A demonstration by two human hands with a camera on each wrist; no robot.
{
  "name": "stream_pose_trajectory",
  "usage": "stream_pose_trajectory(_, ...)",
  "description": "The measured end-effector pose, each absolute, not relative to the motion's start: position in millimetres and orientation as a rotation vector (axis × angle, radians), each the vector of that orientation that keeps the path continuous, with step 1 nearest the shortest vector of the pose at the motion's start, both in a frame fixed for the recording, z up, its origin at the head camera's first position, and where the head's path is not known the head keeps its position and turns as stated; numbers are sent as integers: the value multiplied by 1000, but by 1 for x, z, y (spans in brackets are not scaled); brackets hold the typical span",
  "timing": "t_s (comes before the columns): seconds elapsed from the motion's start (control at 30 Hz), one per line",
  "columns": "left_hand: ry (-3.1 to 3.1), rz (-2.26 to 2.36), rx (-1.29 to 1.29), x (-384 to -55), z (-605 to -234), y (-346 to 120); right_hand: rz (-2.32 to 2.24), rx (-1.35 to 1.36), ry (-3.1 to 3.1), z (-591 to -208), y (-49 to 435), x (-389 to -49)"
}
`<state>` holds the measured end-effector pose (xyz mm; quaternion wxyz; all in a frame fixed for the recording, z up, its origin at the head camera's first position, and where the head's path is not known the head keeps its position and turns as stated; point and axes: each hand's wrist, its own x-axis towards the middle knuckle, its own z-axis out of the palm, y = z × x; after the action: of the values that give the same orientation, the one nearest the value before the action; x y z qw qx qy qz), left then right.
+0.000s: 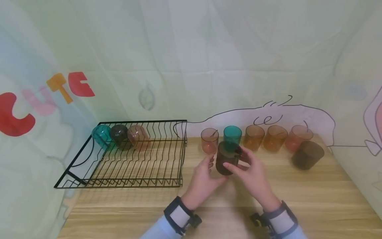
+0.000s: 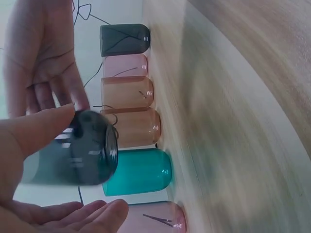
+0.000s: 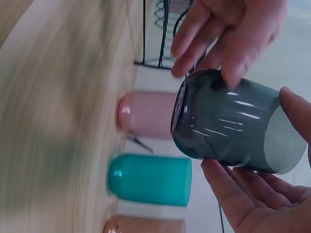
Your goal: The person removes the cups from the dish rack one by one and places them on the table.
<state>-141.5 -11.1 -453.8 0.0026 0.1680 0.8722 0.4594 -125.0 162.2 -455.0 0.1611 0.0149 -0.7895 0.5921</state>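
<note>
On my feed this looks like a staged rec. corner w/ kitchen-type stuff; bldg. type I can't tell. Creased cartoon cloth w/ big "CUTE" letters hangs L of & behind the wire dish rack, walling in a wood-look table. Cups sit in the rack, more cups R of it. Wrist straps w/ gadgets, in front of the rack, suit a rec. setup.

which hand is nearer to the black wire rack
Left. The left hand is just beyond the black wire rack's right end; the right hand is farther right, gripping a dark cup.
</note>
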Motion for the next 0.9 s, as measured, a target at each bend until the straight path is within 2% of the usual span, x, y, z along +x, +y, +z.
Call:
stream_pose_trajectory(0.27,2760,1397,491,-141,-449,-15,1573,-114,-2235,-466,194,-128)
stream_pose_trajectory(0.57,2771,1402,438,-143,-445,-20,1585,-426,-2119,-481,229,-132)
stream_pose_trajectory(0.9,2801,1385,417,-141,-442,-24,1504,-632,-1988,-493,251,-132)
